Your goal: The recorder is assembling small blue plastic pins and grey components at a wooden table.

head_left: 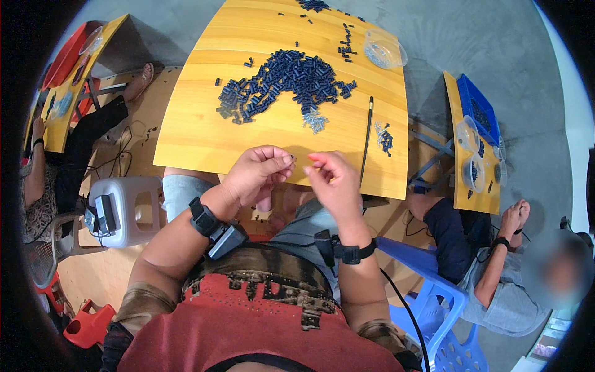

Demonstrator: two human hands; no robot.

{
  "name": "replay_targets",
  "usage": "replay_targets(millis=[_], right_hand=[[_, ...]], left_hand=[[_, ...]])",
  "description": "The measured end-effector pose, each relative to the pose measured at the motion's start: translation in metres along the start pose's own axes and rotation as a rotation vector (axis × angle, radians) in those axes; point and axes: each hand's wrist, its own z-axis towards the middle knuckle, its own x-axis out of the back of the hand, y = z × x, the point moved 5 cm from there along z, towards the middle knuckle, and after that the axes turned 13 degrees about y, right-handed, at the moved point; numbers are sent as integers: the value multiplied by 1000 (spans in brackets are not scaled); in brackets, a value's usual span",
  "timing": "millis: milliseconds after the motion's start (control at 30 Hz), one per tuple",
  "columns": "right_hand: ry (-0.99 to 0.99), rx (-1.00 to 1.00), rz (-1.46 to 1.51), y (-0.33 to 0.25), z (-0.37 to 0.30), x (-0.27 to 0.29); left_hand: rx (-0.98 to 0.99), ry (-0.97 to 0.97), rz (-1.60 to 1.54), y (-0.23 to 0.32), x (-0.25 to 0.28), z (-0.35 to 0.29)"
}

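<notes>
Close to the table's near edge, my left hand is closed in a pinch, with a tiny dark bit showing at its fingertips, too small to name. Facing it a short gap away, my right hand has thumb and fingers drawn together; what they hold, if anything, cannot be made out. Beyond my hands, a big pile of short dark cylindrical pieces spreads over the yellow wooden table. At the pile's near side lies a little heap of small clear or silvery pieces.
Right of the pile lie a thin black rod and a small mixed heap. A clear plastic tub stands at the far right corner. People sit at side tables left and right; a blue plastic chair is at my right, a grey stool at my left.
</notes>
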Motion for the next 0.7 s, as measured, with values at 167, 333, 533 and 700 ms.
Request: replay_targets(millis=[167,333,533,700], right_hand=[[161,-19,-157,42,39,22],[168,49,-259,50,72,9],[124,92,-389,57,86,-8],[113,138,-540,55,85,-14]], left_hand=[[-181,139,64,15,8,11],[-258,147,53,16,23,25],[-212,117,-41,16,27,29],[-196,93,-9,15,29,31]])
